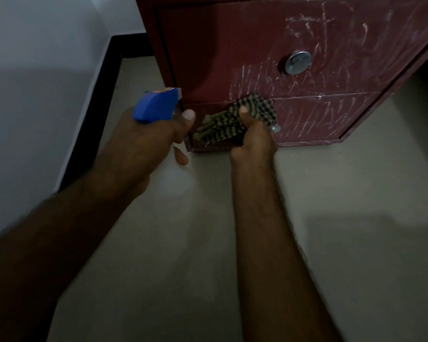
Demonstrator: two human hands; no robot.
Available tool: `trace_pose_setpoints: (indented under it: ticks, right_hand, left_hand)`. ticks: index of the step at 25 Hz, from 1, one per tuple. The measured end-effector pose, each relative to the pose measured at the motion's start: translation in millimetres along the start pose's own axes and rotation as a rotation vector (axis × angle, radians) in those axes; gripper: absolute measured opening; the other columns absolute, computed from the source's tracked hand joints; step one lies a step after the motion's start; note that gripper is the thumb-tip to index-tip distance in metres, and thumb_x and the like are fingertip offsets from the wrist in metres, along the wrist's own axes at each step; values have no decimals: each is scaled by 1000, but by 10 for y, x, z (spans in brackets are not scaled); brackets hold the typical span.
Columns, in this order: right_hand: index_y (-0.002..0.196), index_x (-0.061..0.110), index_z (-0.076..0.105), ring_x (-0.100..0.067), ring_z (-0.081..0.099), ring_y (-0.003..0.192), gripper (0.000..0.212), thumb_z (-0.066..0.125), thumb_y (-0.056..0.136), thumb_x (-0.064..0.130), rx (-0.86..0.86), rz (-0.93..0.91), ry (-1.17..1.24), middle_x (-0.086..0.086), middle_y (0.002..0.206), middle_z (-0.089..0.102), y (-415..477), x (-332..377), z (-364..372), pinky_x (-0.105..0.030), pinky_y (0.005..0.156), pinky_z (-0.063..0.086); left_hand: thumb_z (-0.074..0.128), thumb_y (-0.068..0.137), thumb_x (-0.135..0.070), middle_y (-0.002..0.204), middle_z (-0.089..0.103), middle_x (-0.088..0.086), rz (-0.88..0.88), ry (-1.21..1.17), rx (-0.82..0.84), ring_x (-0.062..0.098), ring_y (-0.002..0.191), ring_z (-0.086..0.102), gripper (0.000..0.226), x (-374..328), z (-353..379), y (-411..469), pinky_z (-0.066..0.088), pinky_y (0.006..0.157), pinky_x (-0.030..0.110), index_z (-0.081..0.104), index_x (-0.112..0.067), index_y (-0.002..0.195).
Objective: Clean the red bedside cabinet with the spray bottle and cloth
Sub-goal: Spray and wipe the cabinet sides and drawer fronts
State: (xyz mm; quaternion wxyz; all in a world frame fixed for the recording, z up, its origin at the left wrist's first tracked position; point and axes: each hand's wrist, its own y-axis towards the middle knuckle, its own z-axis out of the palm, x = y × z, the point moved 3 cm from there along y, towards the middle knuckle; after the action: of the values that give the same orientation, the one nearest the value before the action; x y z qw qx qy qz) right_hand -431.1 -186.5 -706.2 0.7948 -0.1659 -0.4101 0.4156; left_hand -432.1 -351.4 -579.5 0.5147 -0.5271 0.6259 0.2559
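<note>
The dark red wooden bedside cabinet (232,45) stands on the pale floor (208,243), its drawer fronts streaked with white. A crumpled green-and-black checked cloth (232,119) lies against the lower drawer (319,114), bunched in the right hand's (254,137) clenched fingers. The left hand (153,134) grips a blue-headed plastic spray bottle (156,106); the head's long axis and nozzle point at the cabinet's lower left edge. A round metal knob (298,62) sits on the upper drawer.

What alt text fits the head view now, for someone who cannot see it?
The right hand grips a bunched checked cloth against the lower drawer front of the red bedside cabinet, while the left hand holds a blue-headed spray bottle beside its corner. Both drawer fronts carry white streaks.
</note>
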Motion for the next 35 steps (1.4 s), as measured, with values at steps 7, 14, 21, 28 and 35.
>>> trace_pose_setpoints:
  ticks: [7,14,21,28,35]
  right_hand:
    - [113,2,74,-32,76,93,30,76,84,-6,-66,-85,-130,-13,105,78,18,250,-214,-46,76,66]
    - [117,-1,71,-39,75,97,49,73,70,-13,-48,-61,-162,-18,107,77,-10,178,-120,-44,68,66]
    - [135,7,57,-32,74,94,73,81,67,-8,-45,-104,-171,-15,118,71,-142,187,155,-54,69,65]
    - [156,20,39,-23,64,121,96,93,77,22,-77,-253,-287,-3,147,55,-224,55,124,-44,101,59]
    - [151,18,44,-22,68,114,81,88,82,17,-36,-315,-392,-4,133,63,-242,21,92,-45,98,60]
  left_hand:
    - [70,87,-45,100,69,2,-38,72,6,26,83,72,22,130,131,154,56,86,44,49,-41,86]
    - [69,90,-38,92,69,2,15,85,34,1,57,66,17,49,179,134,49,73,26,59,-26,97]
    - [68,92,-33,91,71,13,27,62,38,23,69,70,14,35,147,93,52,92,41,55,-34,85]
    - [68,92,-33,88,69,12,48,47,25,26,66,69,12,-13,59,35,55,89,44,59,-26,93]
    - [69,91,-33,84,68,6,55,40,6,21,66,68,12,-21,14,13,56,88,46,60,-25,94]
